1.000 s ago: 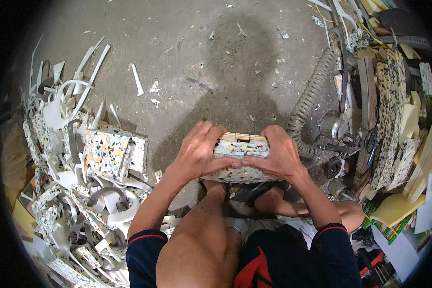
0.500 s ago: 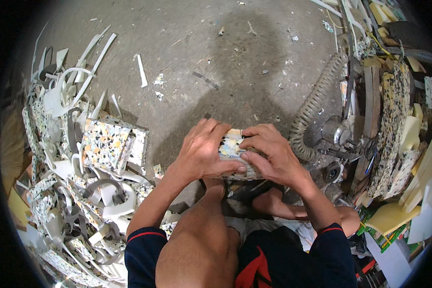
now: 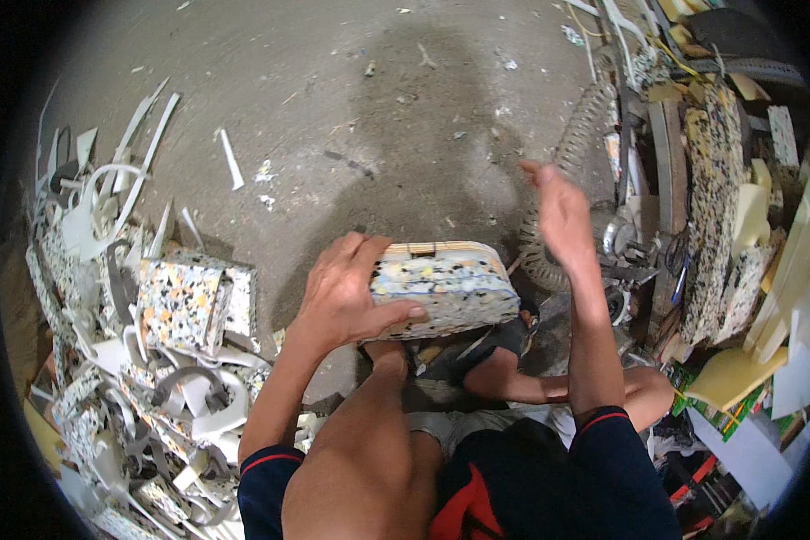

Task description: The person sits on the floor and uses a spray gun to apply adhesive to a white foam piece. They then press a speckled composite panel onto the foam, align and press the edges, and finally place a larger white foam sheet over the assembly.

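A thick block of speckled, many-coloured foam (image 3: 454,297) is held in front of my shins, with a thin layered wood-like board along its far edge and a small dark notch in that board. My left hand (image 3: 342,292) is closed on its left end, thumb across the near face and fingers over the far side. Raised off the block, my right hand (image 3: 562,216) hovers near the pale coiled air hose (image 3: 589,117). Its index finger stretches out to the left and nothing shows in it; the other fingers are partly hidden.
To my left lies a heap of foam offcuts and white strips (image 3: 153,396), with a speckled foam block (image 3: 180,301) on top. At right are a metal air tool (image 3: 616,238), upright foam slabs (image 3: 715,216) and yellow foam pieces (image 3: 729,382). Scraps dot the concrete floor (image 3: 306,81).
My right hand has let go of the foam block and moved up and right toward the hose. The left hand still grips the block, now more exposed. The view has shifted slightly.
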Available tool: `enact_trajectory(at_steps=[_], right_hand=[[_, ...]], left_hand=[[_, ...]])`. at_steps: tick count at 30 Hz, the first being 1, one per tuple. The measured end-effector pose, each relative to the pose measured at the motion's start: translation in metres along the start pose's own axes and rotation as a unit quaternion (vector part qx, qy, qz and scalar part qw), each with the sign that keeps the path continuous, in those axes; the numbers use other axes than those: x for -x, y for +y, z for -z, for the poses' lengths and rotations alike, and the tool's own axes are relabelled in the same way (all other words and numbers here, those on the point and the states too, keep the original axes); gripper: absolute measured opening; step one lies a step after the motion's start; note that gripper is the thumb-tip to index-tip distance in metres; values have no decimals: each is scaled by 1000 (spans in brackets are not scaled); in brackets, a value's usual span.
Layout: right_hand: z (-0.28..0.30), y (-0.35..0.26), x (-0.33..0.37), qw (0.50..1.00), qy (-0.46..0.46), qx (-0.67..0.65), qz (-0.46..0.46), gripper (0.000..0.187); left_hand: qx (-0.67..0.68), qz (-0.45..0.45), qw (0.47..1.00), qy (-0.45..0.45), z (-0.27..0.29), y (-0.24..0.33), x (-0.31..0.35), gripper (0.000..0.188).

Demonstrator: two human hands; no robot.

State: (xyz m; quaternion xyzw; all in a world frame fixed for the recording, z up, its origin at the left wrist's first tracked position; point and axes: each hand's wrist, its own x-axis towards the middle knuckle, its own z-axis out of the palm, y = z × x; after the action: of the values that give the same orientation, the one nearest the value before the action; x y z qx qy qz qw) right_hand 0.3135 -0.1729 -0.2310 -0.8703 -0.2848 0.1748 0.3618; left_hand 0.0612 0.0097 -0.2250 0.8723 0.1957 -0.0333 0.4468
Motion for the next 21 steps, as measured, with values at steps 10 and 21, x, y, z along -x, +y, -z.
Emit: enact_trajectory(at_steps=[10, 21], right_hand=[[-46, -34, 74, 990, -102, 93, 39, 47], [-76, 34, 23, 970, -151, -71, -176, 65]], left_hand=[[-74, 42, 996, 16, -9, 14, -9, 75], [-67, 156, 985, -7, -34, -34, -61, 78]])
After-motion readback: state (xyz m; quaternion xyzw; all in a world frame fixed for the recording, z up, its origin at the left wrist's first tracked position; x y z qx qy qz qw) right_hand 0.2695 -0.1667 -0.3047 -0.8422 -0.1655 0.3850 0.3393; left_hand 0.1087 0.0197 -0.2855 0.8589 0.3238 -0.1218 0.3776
